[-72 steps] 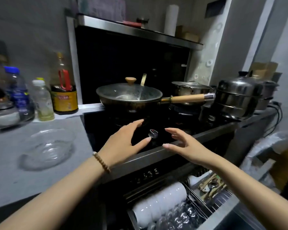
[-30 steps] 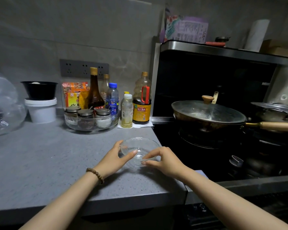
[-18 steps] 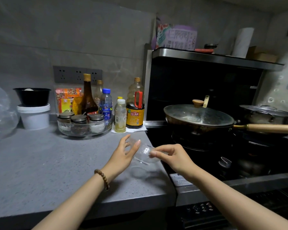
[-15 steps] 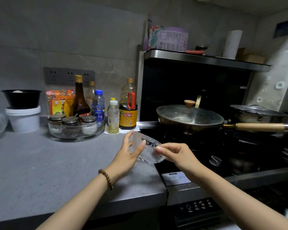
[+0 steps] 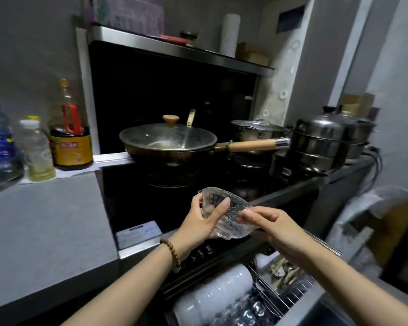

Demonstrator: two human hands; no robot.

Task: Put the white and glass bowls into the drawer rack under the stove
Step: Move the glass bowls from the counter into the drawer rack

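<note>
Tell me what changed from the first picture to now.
The glass bowl left the grey countertop: the left hand and right hand took hold of it and carried it right, tilted, above the open drawer rack. The wok and the white bowls stayed put.

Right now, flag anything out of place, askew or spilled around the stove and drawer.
Nothing spilled or damaged. Only the glass bowl is tilted, held on edge between left hand and right hand above the open drawer rack, where white bowls already stand.
</note>
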